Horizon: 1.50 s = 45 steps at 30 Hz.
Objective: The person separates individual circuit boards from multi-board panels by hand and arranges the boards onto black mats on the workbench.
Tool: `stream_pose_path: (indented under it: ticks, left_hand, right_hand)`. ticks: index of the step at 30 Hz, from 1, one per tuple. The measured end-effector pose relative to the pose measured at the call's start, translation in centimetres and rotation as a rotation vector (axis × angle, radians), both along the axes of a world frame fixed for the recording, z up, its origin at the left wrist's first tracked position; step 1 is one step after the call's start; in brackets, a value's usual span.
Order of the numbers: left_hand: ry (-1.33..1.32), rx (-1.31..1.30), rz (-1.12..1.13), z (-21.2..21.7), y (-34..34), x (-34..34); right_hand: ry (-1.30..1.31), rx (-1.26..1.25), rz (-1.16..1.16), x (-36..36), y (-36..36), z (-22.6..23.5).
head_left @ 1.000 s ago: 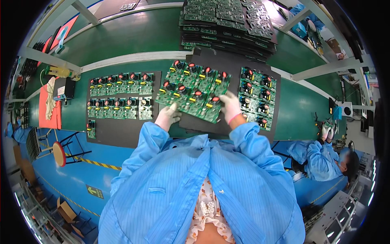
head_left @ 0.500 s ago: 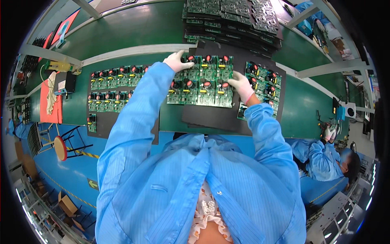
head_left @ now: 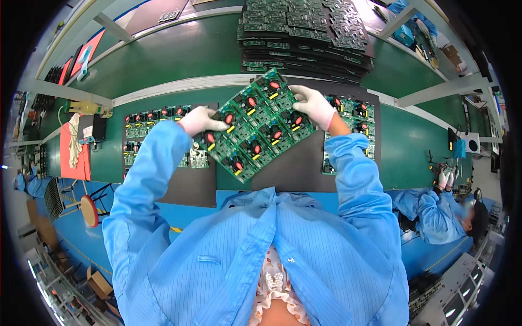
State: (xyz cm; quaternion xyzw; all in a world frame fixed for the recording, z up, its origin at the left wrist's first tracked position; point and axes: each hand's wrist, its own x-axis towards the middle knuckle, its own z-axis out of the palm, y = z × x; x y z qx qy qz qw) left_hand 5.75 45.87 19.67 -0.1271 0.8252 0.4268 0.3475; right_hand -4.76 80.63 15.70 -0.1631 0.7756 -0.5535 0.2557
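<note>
Between my gloved hands is a green circuit board panel (head_left: 261, 122), made of several joined boards with red-topped round parts and yellow parts. It is tilted, its left end nearer to me and its right end farther off. My left hand (head_left: 202, 120) is closed on the panel's left edge, the thumb lying over its upper face. At the far right edge my right hand (head_left: 315, 106) grips it, with some fingers hidden. Similar boards (head_left: 157, 115) lie in rows on a black sheet (head_left: 187, 187) to the left, partly covered by my sleeve. More boards (head_left: 361, 111) lie at the right.
A tall stack of board panels on black sheets (head_left: 304, 41) stands behind the white rail (head_left: 168, 81). At the left are a black box (head_left: 91, 129) and a cloth on a red sheet (head_left: 81, 165). A co-worker (head_left: 435, 214) sits at the right, and a stool (head_left: 89, 211) stands left.
The panel has been lifted off the black sheets and turned, its left end swinging toward me. My left hand has come left and nearer; my right hand stays at the other end.
</note>
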Motion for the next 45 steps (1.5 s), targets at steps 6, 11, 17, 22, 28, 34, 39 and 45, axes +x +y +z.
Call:
stream_pose_path:
  ticks: [6,11,17,22,28,34,39,45]
  left_hand:
    - [-0.153,0.354,0.400,0.0,3.6,5.1]
    - [0.000,0.328,0.455,-6.4,7.1,5.8]
    - [0.300,0.104,0.366,-11.6,7.4,8.7]
    - [0.436,-0.176,0.172,-9.1,9.7,6.7]
    - [0.099,-0.080,-0.043,-11.9,4.9,5.8]
    - [0.629,0.275,0.523,-11.9,6.0,3.7]
    - [0.365,0.468,0.374,-10.2,9.5,-1.2]
    - [0.057,0.786,0.574,-7.1,11.1,0.9]
  right_hand:
    - [-0.010,0.099,0.290,-5.7,-0.7,2.7]
    - [0.052,0.270,0.446,-7.5,-1.0,-0.2]
    - [0.087,0.303,0.438,-5.4,-1.7,-0.4]
    - [0.123,0.222,0.292,-4.0,-0.8,-0.6]
    - [0.110,0.207,0.169,-2.9,0.5,0.7]
    - [0.048,0.151,0.135,-2.2,0.4,1.3]
    - [0.158,0.171,0.252,-2.8,-0.5,0.9]
    - [0.529,0.702,0.228,0.8,-0.9,0.8]
